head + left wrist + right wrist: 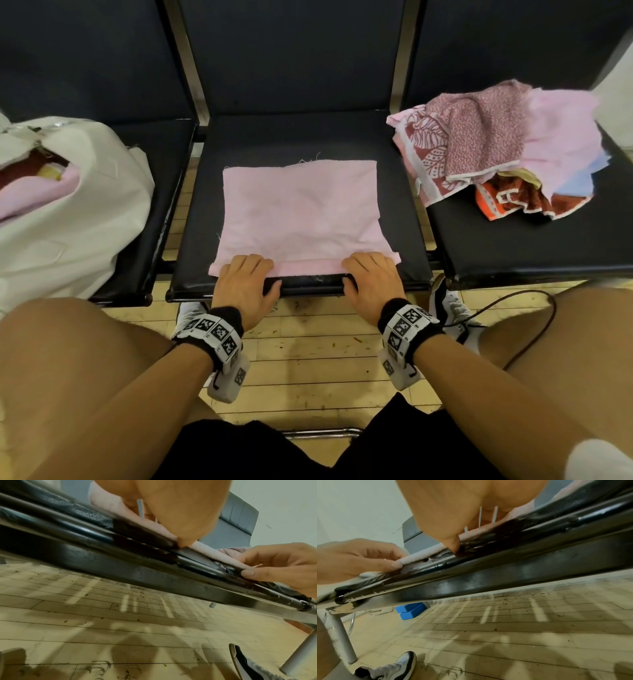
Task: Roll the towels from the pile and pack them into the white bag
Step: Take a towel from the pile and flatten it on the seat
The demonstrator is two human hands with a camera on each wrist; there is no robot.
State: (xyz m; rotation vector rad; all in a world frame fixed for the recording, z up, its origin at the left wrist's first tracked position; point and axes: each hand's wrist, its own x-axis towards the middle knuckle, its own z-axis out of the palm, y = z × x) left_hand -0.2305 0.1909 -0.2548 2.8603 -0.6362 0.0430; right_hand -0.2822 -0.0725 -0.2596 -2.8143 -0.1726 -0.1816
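Hands (245, 284) (371, 282) grip pink towel's (301, 209) folded near edge.

Towel (301, 212) on the middle seat (404, 219); bag (68, 212) on the left seat, pile (496, 147) on the right

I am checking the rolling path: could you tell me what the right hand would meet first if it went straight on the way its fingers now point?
The right hand points away across the pink towel it grips at the near edge; beyond lies bare seat, then likely the chair back.
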